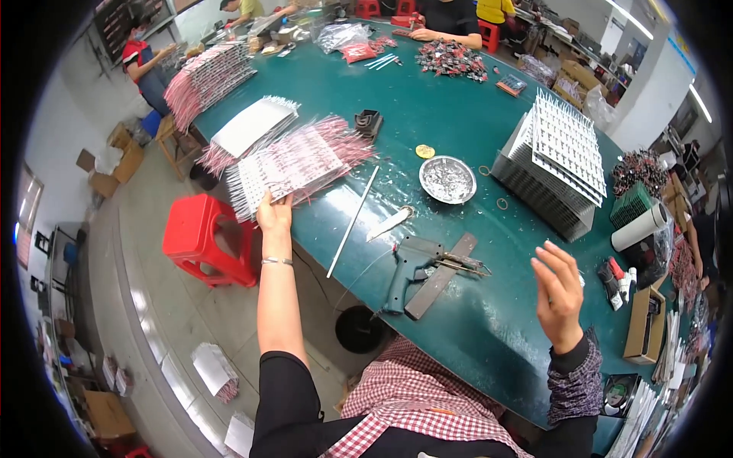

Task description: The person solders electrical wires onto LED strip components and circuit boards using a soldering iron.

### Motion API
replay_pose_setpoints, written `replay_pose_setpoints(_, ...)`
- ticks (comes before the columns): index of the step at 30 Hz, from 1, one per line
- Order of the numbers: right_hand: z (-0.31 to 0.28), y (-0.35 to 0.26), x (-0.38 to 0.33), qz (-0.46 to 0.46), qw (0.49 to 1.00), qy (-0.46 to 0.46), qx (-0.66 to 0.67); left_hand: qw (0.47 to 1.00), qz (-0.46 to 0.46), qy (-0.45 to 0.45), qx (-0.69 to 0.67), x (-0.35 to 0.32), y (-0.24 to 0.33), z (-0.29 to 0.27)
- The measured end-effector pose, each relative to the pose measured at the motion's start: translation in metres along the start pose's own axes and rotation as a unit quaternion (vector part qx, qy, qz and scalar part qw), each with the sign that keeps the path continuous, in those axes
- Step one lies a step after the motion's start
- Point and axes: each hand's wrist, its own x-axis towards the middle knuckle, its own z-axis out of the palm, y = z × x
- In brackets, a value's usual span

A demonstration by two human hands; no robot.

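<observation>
- A stack of wired boards, lying at the table's edge at ten o'clock, is gripped at its near end by the left hand.
- The right hand is held open and empty above the table at four o'clock.
- A glue gun is seen between the hands.

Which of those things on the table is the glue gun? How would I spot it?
Start at the green table, near its front edge between the two hands. The glue gun lies flat beside a dark flat bar; it alone has a pistol handle and trailing cord.

Glue gun between left hand, right hand
</observation>
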Motion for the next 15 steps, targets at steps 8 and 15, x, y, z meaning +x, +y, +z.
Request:
replay_pose_setpoints(8,0.004,0.065,0.024,0.061,0.990,0.094,-0.080,0.991,-0.003,0.095,0.098,0.018,-0.004,-0.011)
replay_pose_setpoints(15,0.022,0.127,0.046,0.077,0.980,0.065,-0.172,0.968,-0.035,0.067,0.239,-0.048,0.002,-0.005)
